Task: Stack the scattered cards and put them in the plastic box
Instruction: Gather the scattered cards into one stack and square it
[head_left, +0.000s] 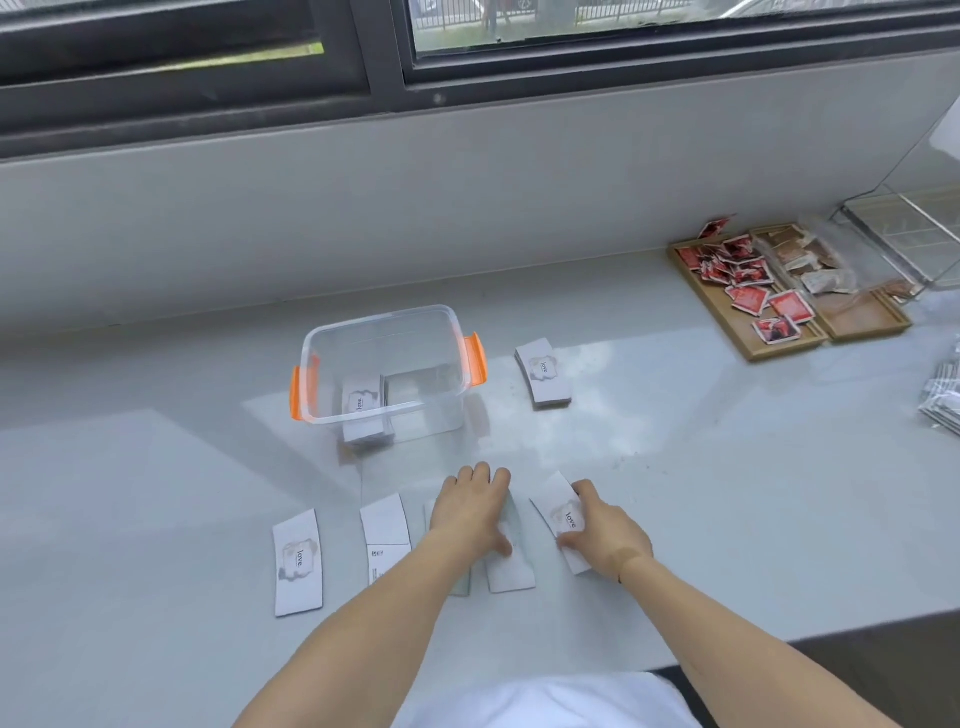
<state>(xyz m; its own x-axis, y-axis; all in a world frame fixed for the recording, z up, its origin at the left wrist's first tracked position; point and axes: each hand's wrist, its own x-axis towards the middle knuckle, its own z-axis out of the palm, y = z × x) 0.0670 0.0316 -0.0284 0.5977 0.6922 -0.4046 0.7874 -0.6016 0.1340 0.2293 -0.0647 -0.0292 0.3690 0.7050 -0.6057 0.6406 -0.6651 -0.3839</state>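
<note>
A clear plastic box (332, 338) with orange clips stands on the grey counter, with a stack of white "love" cards (363, 410) inside it. Another card stack (543, 371) lies to the box's right. Near me several single cards lie scattered: one at the left (297, 561), one beside it (385, 525). My left hand (470, 506) lies flat, palm down, on a card (511, 571). My right hand (605, 535) grips a small stack of cards (557, 506) by its edges, just right of the left hand.
A wooden tray (860, 317) with red and brown packets sits at the far right, a clear acrylic case (914, 234) behind it. Silver packets (943, 395) lie at the right edge. A wall and window rise behind the counter.
</note>
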